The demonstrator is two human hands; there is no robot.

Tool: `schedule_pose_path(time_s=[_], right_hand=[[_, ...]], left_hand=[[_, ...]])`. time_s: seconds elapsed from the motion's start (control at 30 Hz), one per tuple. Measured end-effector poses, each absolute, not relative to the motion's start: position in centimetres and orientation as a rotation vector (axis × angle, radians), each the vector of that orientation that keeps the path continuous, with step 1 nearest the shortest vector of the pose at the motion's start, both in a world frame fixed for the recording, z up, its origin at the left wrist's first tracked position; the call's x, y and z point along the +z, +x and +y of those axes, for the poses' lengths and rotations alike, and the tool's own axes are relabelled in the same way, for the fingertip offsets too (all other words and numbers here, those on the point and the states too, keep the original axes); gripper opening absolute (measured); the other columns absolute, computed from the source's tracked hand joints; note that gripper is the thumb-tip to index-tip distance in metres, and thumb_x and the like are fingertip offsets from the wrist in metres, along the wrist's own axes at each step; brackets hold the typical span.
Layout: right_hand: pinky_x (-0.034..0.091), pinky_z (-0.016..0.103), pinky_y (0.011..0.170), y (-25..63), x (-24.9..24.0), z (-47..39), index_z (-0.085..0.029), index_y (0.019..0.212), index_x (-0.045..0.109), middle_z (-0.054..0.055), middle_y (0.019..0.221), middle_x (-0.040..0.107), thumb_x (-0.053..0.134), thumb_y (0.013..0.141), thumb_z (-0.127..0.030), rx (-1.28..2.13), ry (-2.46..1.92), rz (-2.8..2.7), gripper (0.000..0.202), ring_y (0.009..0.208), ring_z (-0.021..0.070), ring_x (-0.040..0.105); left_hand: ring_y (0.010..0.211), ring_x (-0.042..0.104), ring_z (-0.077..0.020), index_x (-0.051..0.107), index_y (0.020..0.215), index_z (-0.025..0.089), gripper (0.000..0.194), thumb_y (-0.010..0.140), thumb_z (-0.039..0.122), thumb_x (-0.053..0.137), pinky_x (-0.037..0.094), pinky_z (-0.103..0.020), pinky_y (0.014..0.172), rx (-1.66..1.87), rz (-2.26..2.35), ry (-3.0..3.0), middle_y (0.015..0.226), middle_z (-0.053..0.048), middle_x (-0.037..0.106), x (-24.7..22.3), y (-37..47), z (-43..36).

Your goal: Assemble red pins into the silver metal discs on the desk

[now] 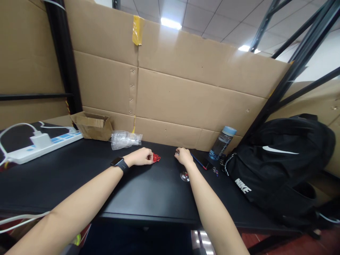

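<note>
Links, red and bunched in a small pile, lay on the black tabletop nearer its far edge than its front edge, about midway across. The left hand had its fingers curled in against the pile's left side; whether they pinched a link could not be told. The right hand hung low over the surface, fingers bent, with a small greyish thing seeming to show at the tips; its grip could not be made out. Handling links that small well probably called for light fingertip contact, the left wrist kept low, and each piece drawn out flat rather than lifted in a tangle. Sideways, the hands had a short stretch of tabletop between them, and more of it ran toward the front edge. A shiny round object sat just beside the right forearm, where a backward sweep could have knocked it. The pen lay just right of that hand, with the bottle and backpack narrowing the right side. Past the far edge stood the cardboard wall, and the crumpled plastic bounded reach at far left.
</note>
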State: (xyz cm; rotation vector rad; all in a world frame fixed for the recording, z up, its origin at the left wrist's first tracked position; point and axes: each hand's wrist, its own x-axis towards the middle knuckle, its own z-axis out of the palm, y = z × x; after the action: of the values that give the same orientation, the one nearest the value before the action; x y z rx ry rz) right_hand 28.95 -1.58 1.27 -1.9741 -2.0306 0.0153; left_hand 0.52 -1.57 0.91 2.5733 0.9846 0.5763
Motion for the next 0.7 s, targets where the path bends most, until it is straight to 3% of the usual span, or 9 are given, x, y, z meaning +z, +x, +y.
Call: schedule_pose_path(time_s=[0.43, 0.7], right_hand=[[0.047, 0.028, 0.082, 29.79, 1.04, -0.98, -0.017, 0.104, 0.070, 0.014, 0.107, 0.074, 0.061, 0.085, -0.020, 0.048, -2.016, -1.941, 0.021, 0.099, 0.0233, 0.069], [0.048, 0.031, 0.080, 29.93, 1.77, -1.56, -0.024, 0.108, 0.070, 0.011, 0.117, 0.071, 0.065, 0.081, -0.026, 0.116, -2.096, -1.967, 0.028, 0.103, 0.0254, 0.069]], left_hand=[[0.062, 0.060, -0.0136, 0.069, 0.070, 0.018, 0.011, 0.075, 0.024, 0.063, 0.038, -0.023, 0.060, 0.577, 0.964, 2.562, 0.072, -0.002, 0.070, 0.82, 0.36, -1.46], [0.063, 0.061, -0.0138, 0.069, 0.070, 0.019, 0.011, 0.077, 0.023, 0.061, 0.038, -0.023, 0.061, 0.554, 0.966, 2.600, 0.074, -0.002, 0.071, 0.87, 0.41, -1.45]])
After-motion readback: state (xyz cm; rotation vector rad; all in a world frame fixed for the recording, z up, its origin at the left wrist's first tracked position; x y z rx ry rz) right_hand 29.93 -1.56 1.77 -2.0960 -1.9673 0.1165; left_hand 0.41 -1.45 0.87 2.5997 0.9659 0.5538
